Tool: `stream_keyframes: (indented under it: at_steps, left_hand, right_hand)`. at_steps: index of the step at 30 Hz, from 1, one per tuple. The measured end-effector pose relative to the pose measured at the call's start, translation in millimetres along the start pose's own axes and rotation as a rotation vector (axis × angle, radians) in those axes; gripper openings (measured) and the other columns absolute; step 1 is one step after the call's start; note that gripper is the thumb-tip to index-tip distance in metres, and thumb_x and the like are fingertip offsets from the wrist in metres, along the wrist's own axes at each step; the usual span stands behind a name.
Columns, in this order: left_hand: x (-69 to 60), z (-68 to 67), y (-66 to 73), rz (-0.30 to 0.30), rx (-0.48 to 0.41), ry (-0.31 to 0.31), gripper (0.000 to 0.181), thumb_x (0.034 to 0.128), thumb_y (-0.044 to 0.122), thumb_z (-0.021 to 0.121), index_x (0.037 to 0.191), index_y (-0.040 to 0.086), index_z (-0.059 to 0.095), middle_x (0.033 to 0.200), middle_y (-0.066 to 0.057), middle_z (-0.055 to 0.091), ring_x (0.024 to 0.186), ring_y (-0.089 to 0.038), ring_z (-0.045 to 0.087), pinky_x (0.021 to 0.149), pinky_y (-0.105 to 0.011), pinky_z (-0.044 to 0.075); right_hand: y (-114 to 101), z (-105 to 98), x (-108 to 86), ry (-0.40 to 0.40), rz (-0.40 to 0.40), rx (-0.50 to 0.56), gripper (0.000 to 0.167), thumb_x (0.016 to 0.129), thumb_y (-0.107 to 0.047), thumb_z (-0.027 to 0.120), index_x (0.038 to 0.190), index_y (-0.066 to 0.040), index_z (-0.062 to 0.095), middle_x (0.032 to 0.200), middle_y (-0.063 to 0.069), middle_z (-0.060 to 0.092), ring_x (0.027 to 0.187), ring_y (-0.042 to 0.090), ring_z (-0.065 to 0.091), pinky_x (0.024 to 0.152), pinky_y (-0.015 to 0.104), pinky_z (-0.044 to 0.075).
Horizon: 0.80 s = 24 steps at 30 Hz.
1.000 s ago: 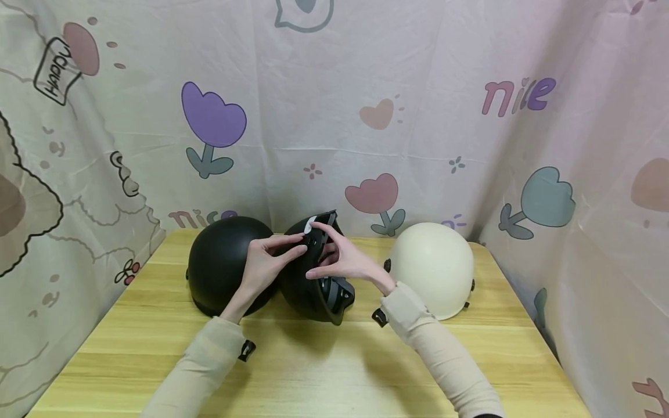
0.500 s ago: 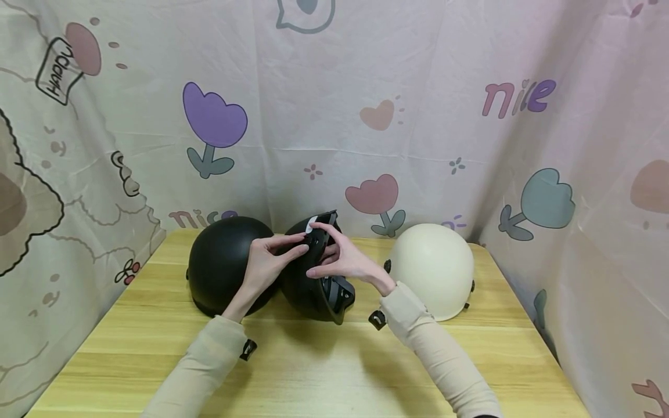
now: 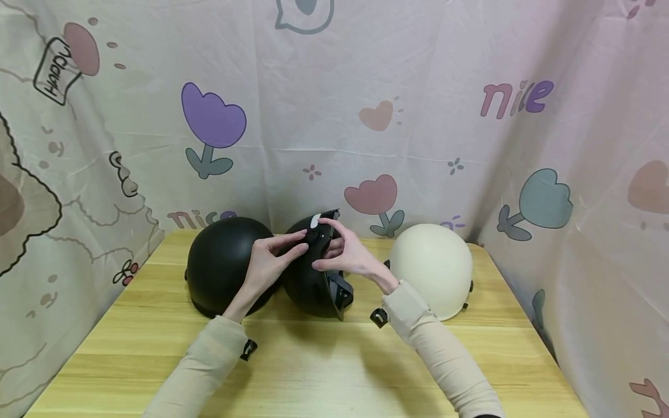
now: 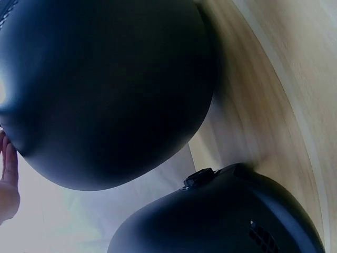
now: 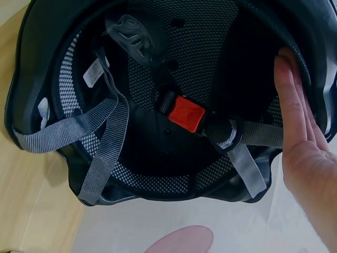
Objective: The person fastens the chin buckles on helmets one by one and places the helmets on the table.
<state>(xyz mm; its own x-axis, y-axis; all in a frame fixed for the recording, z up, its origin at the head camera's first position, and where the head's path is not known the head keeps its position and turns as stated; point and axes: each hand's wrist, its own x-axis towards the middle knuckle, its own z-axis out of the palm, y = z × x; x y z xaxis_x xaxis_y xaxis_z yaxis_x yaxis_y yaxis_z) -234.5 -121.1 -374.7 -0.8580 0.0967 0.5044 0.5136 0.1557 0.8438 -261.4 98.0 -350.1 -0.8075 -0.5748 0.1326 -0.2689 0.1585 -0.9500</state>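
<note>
A black helmet (image 3: 305,290) lies tipped on its side in the middle of the table, its opening facing right. My left hand (image 3: 263,264) pinches at a small round black part on its upper side with thumb and fingertips. My right hand (image 3: 352,252) grips the rim, several fingers inside the shell. A white patch (image 3: 315,220) shows beside the right index fingertip. In the right wrist view, the helmet's inside shows grey straps (image 5: 113,142), a red buckle (image 5: 186,113) and mesh padding; the right fingers (image 5: 292,100) lie against the inner wall.
Another black helmet (image 3: 225,267) stands upright close to the left wrist. A cream helmet (image 3: 431,270) stands at the right, near the right forearm. All are on a wooden table (image 3: 313,371), with a printed curtain (image 3: 308,104) behind it.
The gripped helmet has turned a little, so less of its inside shows in the head view. My right hand has shifted slightly right, uncovering more of the white patch. The left hand barely moves.
</note>
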Motion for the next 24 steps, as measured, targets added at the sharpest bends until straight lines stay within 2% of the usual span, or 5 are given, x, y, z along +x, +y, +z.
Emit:
stream_keyframes:
  at_steps: [7,14,17,21,24]
  left_hand:
    - [-0.7,-1.5,1.0,0.0,0.024,0.029,0.033,0.089,0.012,0.077,0.121,0.005,0.074,0.125,-0.014,0.072,0.122,-0.027,0.066,0.096,-0.012,0.05]
    - [0.1,-2.5,1.2,0.027,0.019,0.057,0.033,0.0892,0.01,0.076,0.122,0.004,0.073,0.127,-0.014,0.071,0.123,-0.028,0.064,0.099,-0.011,0.048]
    - [0.1,-2.7,1.5,0.032,0.02,0.066,0.033,0.0892,0.01,0.076,0.121,0.005,0.073,0.127,-0.014,0.071,0.124,-0.028,0.064,0.099,-0.01,0.048]
    - [0.8,-3.2,1.9,0.044,0.018,0.077,0.032,0.0893,0.01,0.076,0.121,0.004,0.073,0.128,-0.014,0.071,0.124,-0.027,0.064,0.1,-0.011,0.047]
    - [1.6,-3.9,1.8,0.059,0.014,0.088,0.033,0.0891,0.009,0.076,0.121,0.003,0.073,0.128,-0.015,0.07,0.125,-0.027,0.063,0.102,-0.011,0.047]
  right_hand:
    - [1.1,-3.6,-2.3,0.048,-0.004,0.075,0.091,0.081,0.002,0.077,0.157,-0.018,0.03,0.089,0.006,0.077,0.083,0.012,0.075,0.077,0.028,0.06]
    - [3.8,-6.5,-3.7,0.051,-0.002,0.133,0.089,0.083,0.002,0.075,0.157,-0.02,0.031,0.107,0.023,0.075,0.092,0.016,0.076,0.085,0.033,0.061]
    - [4.9,-7.2,-4.1,0.054,0.004,0.17,0.088,0.084,0.003,0.075,0.157,-0.02,0.031,0.112,0.026,0.073,0.095,0.016,0.076,0.086,0.034,0.061]
    - [6.4,-8.8,-4.8,0.073,0.008,0.22,0.088,0.084,0.004,0.074,0.156,-0.021,0.032,0.102,0.013,0.077,0.09,0.015,0.076,0.083,0.036,0.061]
    - [8.8,-10.6,-4.6,0.089,0.005,0.24,0.086,0.085,0.004,0.073,0.156,-0.021,0.032,0.094,0.002,0.077,0.087,0.014,0.075,0.085,0.047,0.06]
